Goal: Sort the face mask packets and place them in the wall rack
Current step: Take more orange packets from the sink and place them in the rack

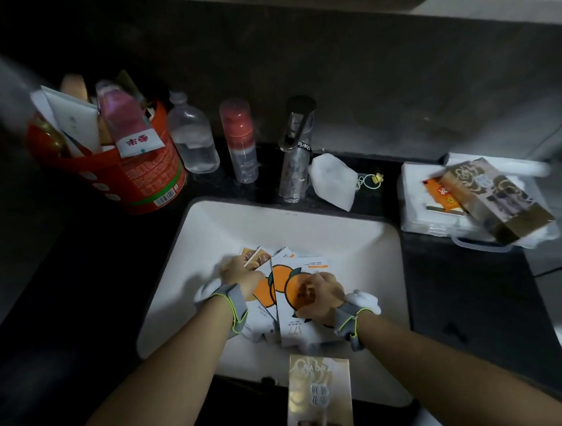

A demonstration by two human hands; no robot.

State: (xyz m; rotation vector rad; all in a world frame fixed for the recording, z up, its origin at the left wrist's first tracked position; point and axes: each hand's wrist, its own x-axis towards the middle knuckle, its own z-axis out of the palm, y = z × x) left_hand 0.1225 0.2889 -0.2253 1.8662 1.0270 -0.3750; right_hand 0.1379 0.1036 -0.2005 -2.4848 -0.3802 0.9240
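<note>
Head view: orange-print face mask packets (297, 329) are lying fanned out in the white sink basin (229, 221). The left hand (240, 274) is resting on the pile's left side, its grip too blurred to tell. The right hand (322, 296) is curling its fingers onto the topmost one. A gold packet (321, 393) is lying across the basin's near rim.

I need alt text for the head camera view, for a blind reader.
A person's left hand and right hand handle orange-printed face mask packets piled in a white sink. A gold packet lies across the sink's near rim.
</note>
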